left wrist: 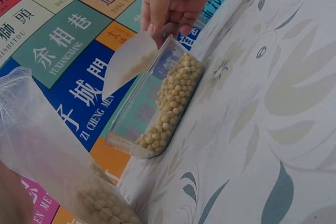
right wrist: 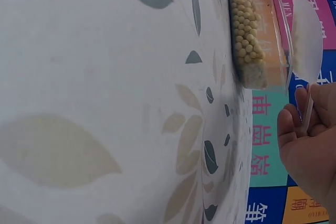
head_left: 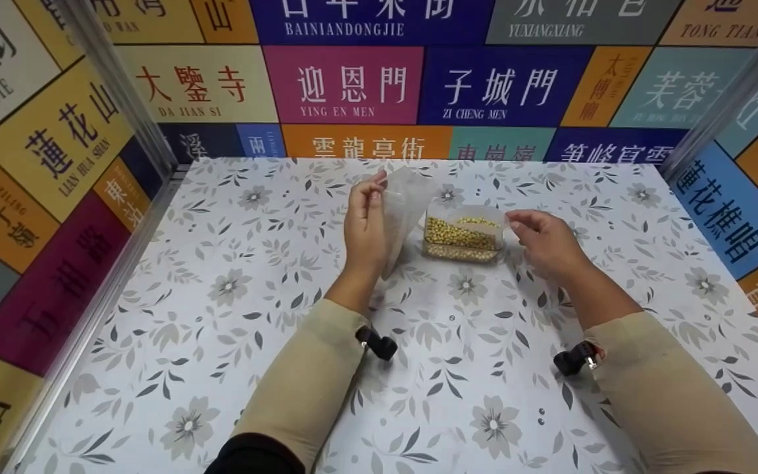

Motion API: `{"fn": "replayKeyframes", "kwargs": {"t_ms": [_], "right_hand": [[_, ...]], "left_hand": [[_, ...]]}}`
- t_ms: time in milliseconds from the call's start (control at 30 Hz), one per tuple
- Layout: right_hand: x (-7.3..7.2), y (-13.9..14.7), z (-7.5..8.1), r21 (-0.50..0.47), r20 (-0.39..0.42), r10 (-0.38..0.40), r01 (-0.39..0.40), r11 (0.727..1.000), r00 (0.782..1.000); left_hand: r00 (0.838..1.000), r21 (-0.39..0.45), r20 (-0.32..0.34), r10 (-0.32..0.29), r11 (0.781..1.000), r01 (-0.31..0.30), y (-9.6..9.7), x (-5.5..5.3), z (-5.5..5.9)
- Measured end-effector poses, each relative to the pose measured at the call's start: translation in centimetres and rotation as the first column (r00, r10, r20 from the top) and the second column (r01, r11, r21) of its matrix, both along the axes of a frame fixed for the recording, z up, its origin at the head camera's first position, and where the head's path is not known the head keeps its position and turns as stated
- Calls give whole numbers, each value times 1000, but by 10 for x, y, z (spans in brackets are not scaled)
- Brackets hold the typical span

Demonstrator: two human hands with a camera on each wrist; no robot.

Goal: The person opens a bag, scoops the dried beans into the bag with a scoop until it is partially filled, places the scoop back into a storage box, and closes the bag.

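Note:
A clear plastic box (head_left: 433,253) of yellow soybeans (left wrist: 170,100) stands on the table, its beans sloping higher toward one end in the left wrist view. Between thumb and fingers, my right hand (head_left: 547,242) pinches the thin handle of a translucent white scoop (right wrist: 307,40). The scoop's bowl is over the box's open top, with some beans inside it. Left of the box, my left hand (head_left: 364,227) holds a translucent plastic bag (head_left: 408,197) upright. Soybeans gathered low in this bag show in the left wrist view; part of the left hand is hidden there.
A white cloth with grey flowers and leaves covers the table (head_left: 353,408). Panels (head_left: 346,85) of coloured signs rise along the back and both sides. Small black cameras (head_left: 379,343) sit on both wrists, over beige sleeves (head_left: 306,382).

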State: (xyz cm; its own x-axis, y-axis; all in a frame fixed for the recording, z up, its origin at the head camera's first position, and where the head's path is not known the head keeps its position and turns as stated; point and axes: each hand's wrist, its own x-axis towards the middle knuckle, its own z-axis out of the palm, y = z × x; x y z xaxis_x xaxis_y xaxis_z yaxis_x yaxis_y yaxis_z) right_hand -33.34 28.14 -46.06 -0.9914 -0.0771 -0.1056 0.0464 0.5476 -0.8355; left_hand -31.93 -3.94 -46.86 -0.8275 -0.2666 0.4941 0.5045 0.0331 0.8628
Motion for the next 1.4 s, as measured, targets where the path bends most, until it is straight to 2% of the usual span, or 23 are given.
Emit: {"fn": "replayKeyframes", "kwargs": {"t_ms": [167, 400, 567, 700, 833, 933, 1033, 1200, 1400], "right_hand": [[-2, -3, 19, -9, -52, -11, 10, 1000, 999], [-3, -14, 63, 5, -96, -3, 3, 1000, 995], [-5, -27, 90, 24, -170, 33, -29, 999, 985], [-4, -39, 111, 116, -228, 95, -70, 991, 969], [1, -50, 128, 253, -271, 187, -117, 960, 944], [3, -56, 137, 327, -294, 243, -141, 935, 924], [4, -60, 143, 353, -307, 270, -154, 923, 912], [5, -61, 148, 357, -308, 276, -158, 921, 910], [3, -58, 145, 357, -307, 267, -149, 922, 913]], "left_hand": [[1000, 1, -14, 7, 1000, -7, 0, 0, 0], [1000, 5, -16, -1, 1000, 1, 1, 0, 0], [1000, -9, 2, 11, 1000, -11, 0, 0, 0], [1000, -14, 21, 22, 1000, -22, -1, 1, 0], [1000, -17, 15, 19, 1000, -19, 0, 1, 0], [1000, -19, 9, 16, 1000, -16, 0, 0, 0], [1000, -10, 4, 12, 1000, -12, 0, 0, 0], [1000, -8, 2, 14, 1000, -14, 1, -1, 1], [1000, -4, 9, 22, 1000, -22, 1, 0, 1]]}}
